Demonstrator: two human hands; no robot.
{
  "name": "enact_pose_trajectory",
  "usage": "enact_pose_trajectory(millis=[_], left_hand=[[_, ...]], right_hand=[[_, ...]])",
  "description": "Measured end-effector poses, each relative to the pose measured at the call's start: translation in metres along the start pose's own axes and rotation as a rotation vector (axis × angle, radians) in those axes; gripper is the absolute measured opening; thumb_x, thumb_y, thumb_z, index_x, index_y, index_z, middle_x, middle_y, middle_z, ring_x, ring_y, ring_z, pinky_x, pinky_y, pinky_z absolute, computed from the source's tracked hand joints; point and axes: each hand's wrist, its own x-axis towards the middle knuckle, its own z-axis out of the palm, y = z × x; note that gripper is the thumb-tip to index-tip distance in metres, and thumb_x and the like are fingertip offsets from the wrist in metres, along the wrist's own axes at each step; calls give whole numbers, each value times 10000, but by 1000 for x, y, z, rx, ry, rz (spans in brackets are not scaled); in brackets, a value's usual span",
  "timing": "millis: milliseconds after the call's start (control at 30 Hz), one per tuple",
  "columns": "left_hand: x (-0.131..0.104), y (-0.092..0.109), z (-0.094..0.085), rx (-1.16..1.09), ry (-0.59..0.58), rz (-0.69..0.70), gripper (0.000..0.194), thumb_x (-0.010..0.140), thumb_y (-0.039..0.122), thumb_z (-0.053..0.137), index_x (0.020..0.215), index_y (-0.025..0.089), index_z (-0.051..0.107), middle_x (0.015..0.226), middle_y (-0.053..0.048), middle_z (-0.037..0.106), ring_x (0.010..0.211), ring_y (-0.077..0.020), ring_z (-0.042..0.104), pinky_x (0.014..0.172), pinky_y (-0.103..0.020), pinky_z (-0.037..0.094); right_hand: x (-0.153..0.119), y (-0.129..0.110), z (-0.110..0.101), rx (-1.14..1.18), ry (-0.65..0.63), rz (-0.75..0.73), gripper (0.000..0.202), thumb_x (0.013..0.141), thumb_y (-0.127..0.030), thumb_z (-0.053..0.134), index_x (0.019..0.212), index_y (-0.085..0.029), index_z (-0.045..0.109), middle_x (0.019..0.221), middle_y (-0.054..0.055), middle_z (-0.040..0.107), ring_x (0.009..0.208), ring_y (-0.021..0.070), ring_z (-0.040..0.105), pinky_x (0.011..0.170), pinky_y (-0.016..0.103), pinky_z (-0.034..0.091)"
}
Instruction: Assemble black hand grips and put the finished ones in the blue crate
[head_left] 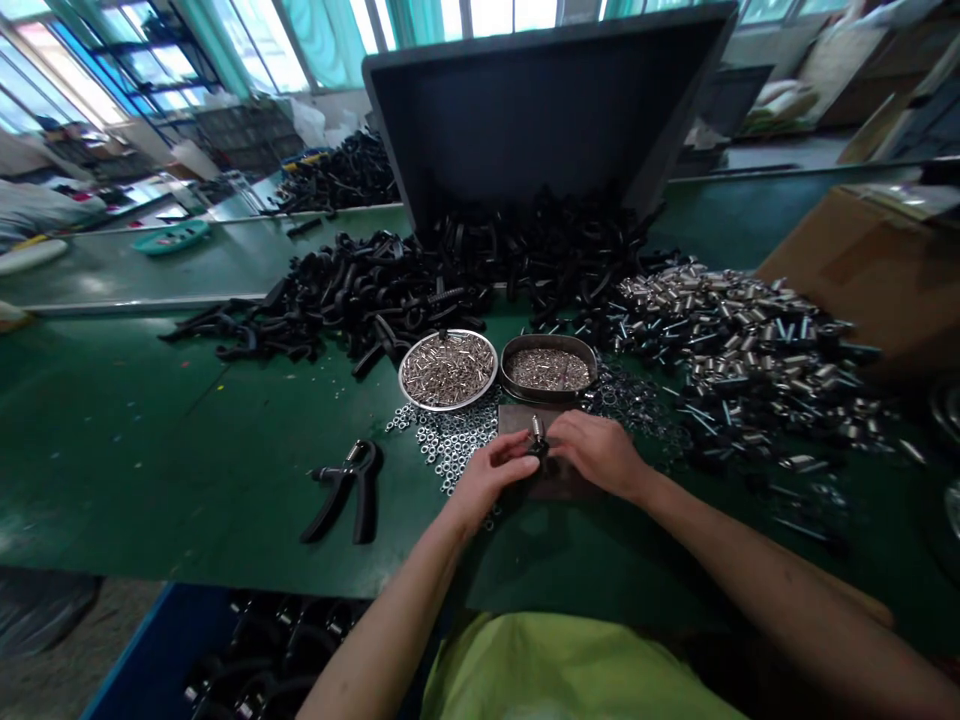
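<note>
Across the green surface (pixel 112 420), much looks unworked: a large grey bin (pixel 540 120) stands tipped at the back, with a wide heap of loose black parts (pixel 375 290) at its mouth and spreading to the left. To the right lies a heap of springs and bolts (pixel 750 340), also loose. Below the near left edge, a blue crate (pixel 154 640) holds several black pieces with metal fittings, which seem to be put together already. Near the middle, a round dish (pixel 450 408) and a dark oval tin (pixel 555 396) are well filled with small metal pins or similar bits. One two-handled piece (pixel 365 500) lies apart on the left, apparently complete, its spring in place. Over a flat metal plate (pixel 555 485), the left hand (pixel 484 478) pinches a small dark piece (pixel 537 450) between thumb and fingers; the right hand's (pixel 600 455) fingers are bent close beside it, though whether they grip it I cannot tell. A spring (pixel 538 428) stands upright at that piece, which looks only partly built. Smallest, scattered nuts (pixel 450 445) lie loose nearby.
</note>
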Motion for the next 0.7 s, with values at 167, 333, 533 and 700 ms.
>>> enact_pose_trajectory(millis=[167, 333, 533, 700], left_hand=[[4, -10, 3, 863, 24, 333, 615, 653, 386, 750, 1198, 170, 565, 1120, -104, 636, 1058, -274, 545, 953, -437, 407], [-4, -26, 10, 1242, 11, 489, 599, 723, 385, 685, 1253, 196, 481, 1086, -94, 618, 1017, -275, 520, 912, -446, 418], [-5, -27, 10, 1159, 148, 396, 558, 627, 449, 759, 1081, 199, 553, 1026, -96, 596, 979, -276, 511, 849, -412, 425], [-1, -20, 13, 1205, 139, 332, 509, 579, 450, 782, 985, 211, 591, 1012, -84, 577, 973, -275, 508, 837, -398, 413]], right_hand=[[-5, 12, 13, -397, -134, -256, 198, 919, -186, 441, 818, -184, 610, 678, 25, 596, 637, 146, 489, 580, 296, 274], [-15, 4, 1, -384, -193, -130, 122, 894, -175, 491, 860, -185, 608, 759, 34, 621, 724, 161, 528, 607, 285, 313], [-93, 8, -39, -392, -199, 389, 194, 867, -373, 514, 938, -204, 574, 907, 71, 620, 836, 224, 558, 639, 307, 414], [-147, 15, -43, -404, -224, 674, 264, 864, -423, 429, 834, -195, 558, 807, 96, 618, 748, 259, 597, 619, 363, 454]])
